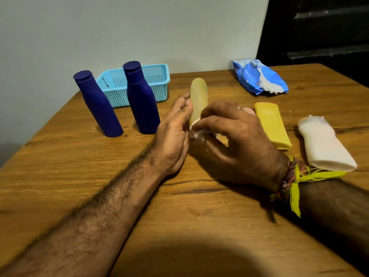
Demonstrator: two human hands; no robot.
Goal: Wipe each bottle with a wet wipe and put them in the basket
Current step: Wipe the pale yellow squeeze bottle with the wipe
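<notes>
Your left hand comes in from the near left, forearm low, fingers curled round a pale translucent yellow bottle. Your right hand, yellow thread tied at its wrist, pinches a white wet wipe against that bottle's lower part.

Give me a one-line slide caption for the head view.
Left hand holds a pale yellow bottle while right hand rubs it with a wet wipe.

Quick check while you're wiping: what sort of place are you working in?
Probably a room in a home, not a workshop: a wooden table pushed against a plain painted wall, with a small blue plastic basket and a pack of wet wipes on it.
</notes>
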